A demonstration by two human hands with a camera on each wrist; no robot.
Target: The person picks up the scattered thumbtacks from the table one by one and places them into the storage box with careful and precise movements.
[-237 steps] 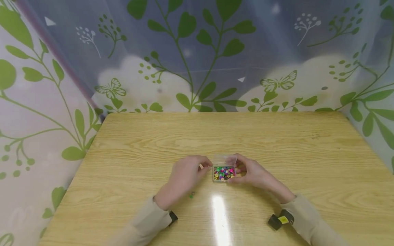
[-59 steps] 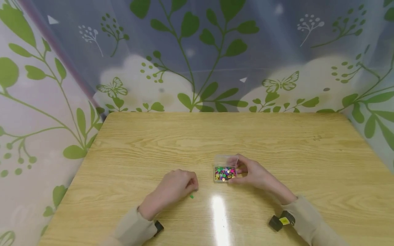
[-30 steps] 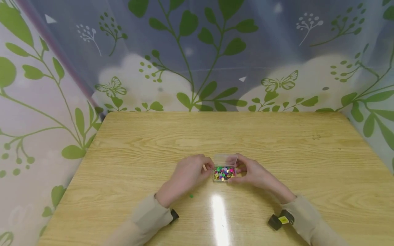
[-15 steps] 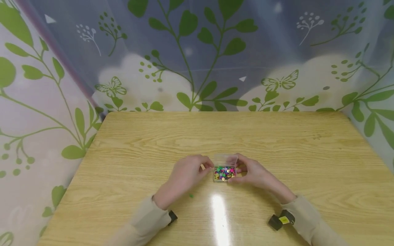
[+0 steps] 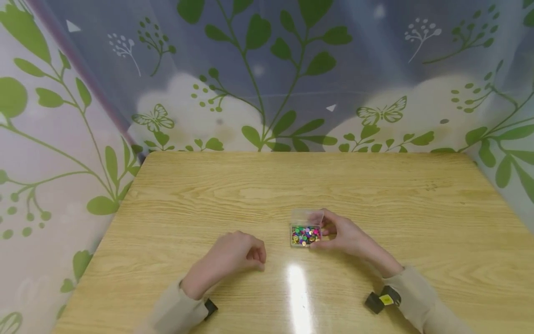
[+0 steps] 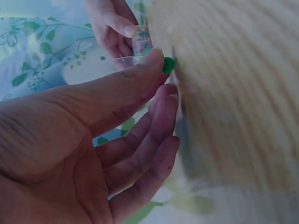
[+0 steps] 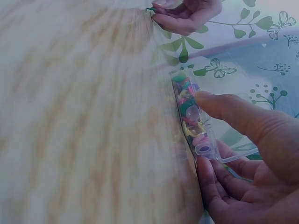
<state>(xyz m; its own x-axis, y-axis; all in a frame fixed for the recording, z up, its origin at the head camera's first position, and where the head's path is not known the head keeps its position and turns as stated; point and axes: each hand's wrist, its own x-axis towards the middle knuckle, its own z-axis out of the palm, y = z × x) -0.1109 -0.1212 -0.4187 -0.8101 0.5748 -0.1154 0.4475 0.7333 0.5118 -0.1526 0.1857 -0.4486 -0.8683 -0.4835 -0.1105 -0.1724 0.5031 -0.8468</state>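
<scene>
In the head view my left hand (image 5: pixel 233 255) is low over the table, left of a small clear plastic box (image 5: pixel 301 217). A green round-headed thumbtack (image 6: pixel 169 65) is at my left thumb tip in the left wrist view, pinched against a finger; the right wrist view also shows this green thumbtack (image 7: pixel 150 9) at the fingertips. My right hand (image 5: pixel 348 236) holds the box by its right side, thumb along the near wall and fingers behind the raised lid. Several thumbtacks (image 5: pixel 304 235) in green, pink, purple and gold fill the box.
The wooden table (image 5: pixel 200 185) has a bright light reflection (image 5: pixel 299 297) in front of the box. A leaf-patterned curtain (image 5: pixel 233 106) stands behind the far edge. Each wrist wears a black camera, such as the right wrist camera (image 5: pixel 375 302).
My left hand has moved from the box's left edge back toward the near left, and the green thumbtack from the table is now in its fingers. The right hand and box stay put.
</scene>
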